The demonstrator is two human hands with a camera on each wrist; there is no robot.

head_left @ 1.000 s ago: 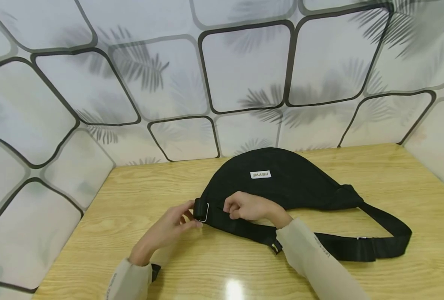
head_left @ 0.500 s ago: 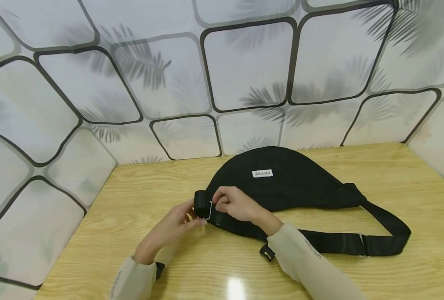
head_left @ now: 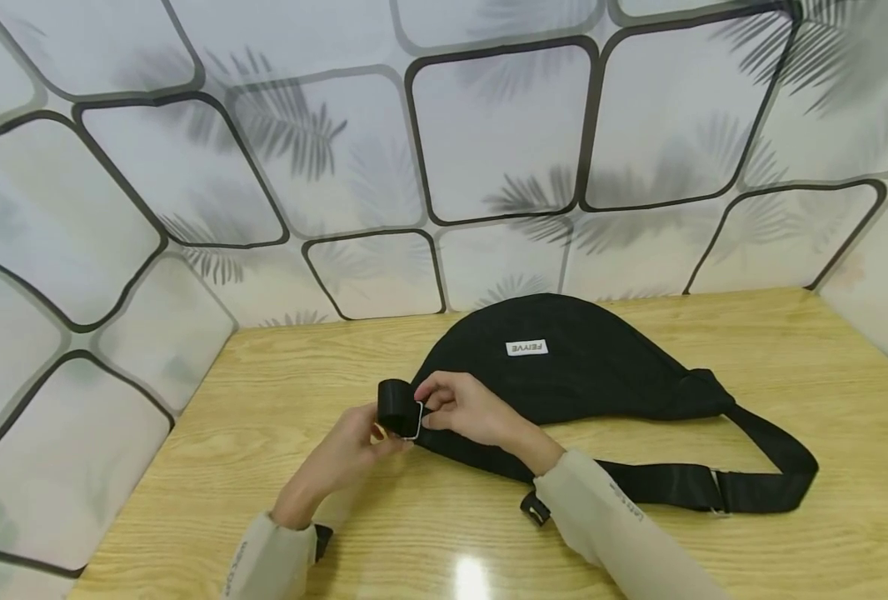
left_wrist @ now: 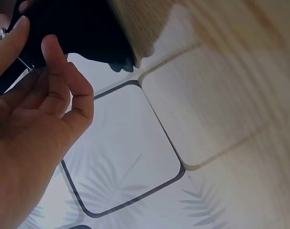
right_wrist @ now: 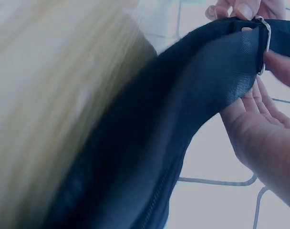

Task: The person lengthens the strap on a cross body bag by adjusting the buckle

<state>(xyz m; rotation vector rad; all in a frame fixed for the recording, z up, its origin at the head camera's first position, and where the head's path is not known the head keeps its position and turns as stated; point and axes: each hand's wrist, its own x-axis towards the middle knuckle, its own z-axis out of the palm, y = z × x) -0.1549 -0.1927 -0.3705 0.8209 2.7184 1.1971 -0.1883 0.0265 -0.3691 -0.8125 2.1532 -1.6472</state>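
Grip on the webbing strap (head_left: 395, 404) is shared by both hands: it is held from the near left by the curled fingers of the left hand (head_left: 342, 450), and pinched by the thumb and fingers of the right hand (head_left: 474, 408) at the metal buckle (head_left: 419, 421). Between the hands, the strap is bent into a short, rounded loop, and the buckle is seen as a thin, shiny wire frame. Fine ribbing is shown on the webbing by the right wrist view, against a smoother dark cloth. Compared with one second ago, when the right hand was held apart from the buckle, it has been brought up against it; the loop has been raised a little, while the bag (head_left: 564, 367) has been left nearly in place. It is laid flat just beyond and to the right of the grip, black, soft and crescent-shaped, with a small white label (head_left: 526, 347) sewn on its face. Well to the right of the grip, the strap is turned back in a bend and threaded through a metal slider (head_left: 718, 492). Nearer, a black plastic clip (head_left: 536, 507) is partly covered by the right sleeve (head_left: 594, 492). All is rested on a yellowish, wood-grained table (head_left: 301, 375).
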